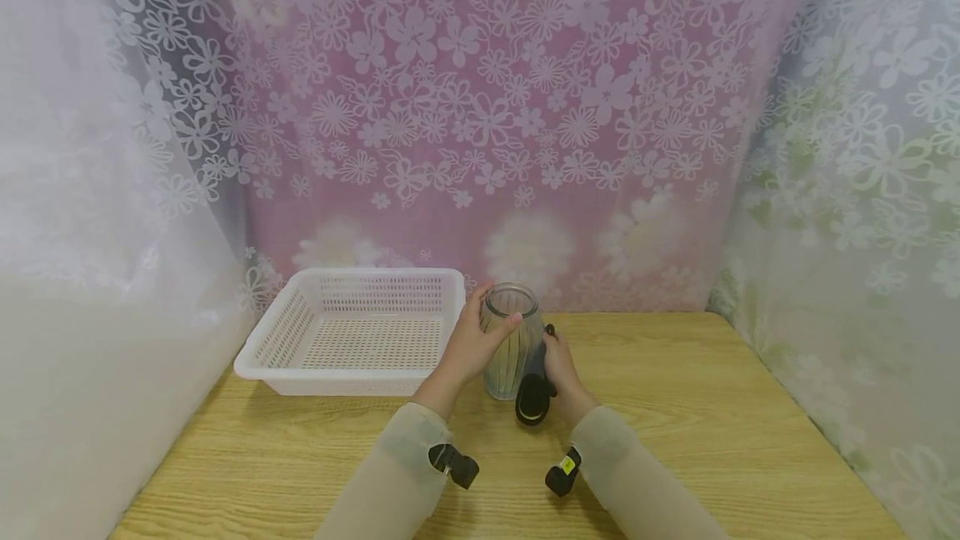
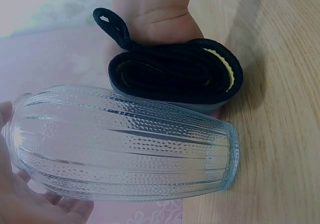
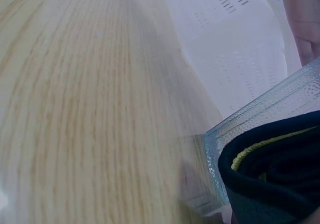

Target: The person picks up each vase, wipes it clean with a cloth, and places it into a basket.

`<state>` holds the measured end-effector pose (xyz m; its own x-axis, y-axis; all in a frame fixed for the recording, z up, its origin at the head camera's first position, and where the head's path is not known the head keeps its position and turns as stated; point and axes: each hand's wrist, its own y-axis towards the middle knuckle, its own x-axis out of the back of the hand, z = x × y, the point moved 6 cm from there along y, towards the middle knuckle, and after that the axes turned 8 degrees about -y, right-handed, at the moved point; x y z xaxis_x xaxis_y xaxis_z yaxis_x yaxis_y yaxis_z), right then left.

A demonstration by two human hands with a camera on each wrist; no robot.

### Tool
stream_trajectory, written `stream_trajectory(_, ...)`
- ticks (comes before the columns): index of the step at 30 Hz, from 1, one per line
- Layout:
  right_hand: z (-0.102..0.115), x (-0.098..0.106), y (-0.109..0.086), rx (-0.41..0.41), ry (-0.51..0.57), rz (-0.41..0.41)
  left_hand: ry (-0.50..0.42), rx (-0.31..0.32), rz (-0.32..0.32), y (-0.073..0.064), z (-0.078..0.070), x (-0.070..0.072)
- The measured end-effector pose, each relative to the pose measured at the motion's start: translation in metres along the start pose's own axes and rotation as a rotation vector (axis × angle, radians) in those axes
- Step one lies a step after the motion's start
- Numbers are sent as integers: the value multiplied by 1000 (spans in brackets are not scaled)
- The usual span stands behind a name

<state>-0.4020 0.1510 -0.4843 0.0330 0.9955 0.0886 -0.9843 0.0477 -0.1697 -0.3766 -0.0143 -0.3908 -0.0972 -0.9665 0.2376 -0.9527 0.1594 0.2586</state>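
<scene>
A clear ribbed glass vase [image 1: 507, 357] stands roughly upright in the middle of the head view; whether its base touches the table I cannot tell. My left hand [image 1: 474, 338] grips it near the neck, thumb across the front. On the vase's right side, my right hand [image 1: 561, 363] holds a folded dark cloth [image 1: 533, 398] up to the glass. In the left wrist view the cloth [image 2: 175, 74] shows several layers, a hanging loop and a yellow edge, lying along the vase [image 2: 125, 144]. Most right-hand fingers are hidden behind the cloth.
A white perforated plastic basket [image 1: 352, 375] sits left of the vase, close to my left hand. The wooden table [image 1: 675, 423] is bounded by a pink flowered curtain [image 1: 480, 148] at the back and pale sheets at both sides.
</scene>
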Motion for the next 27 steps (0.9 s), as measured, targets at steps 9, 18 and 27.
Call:
stream_trajectory(9, -2, 0, 3, -20, -16, -6, -8, -8, 4, -1, -1, 0)
stream_trajectory(18, -3, 3, 1, -23, -48, 0, -5, -7, 16, -1, 0, -1)
stream_trajectory(27, 2, 5, -3, -24, -28, 30, -10, 11, 26, 0, 5, -1)
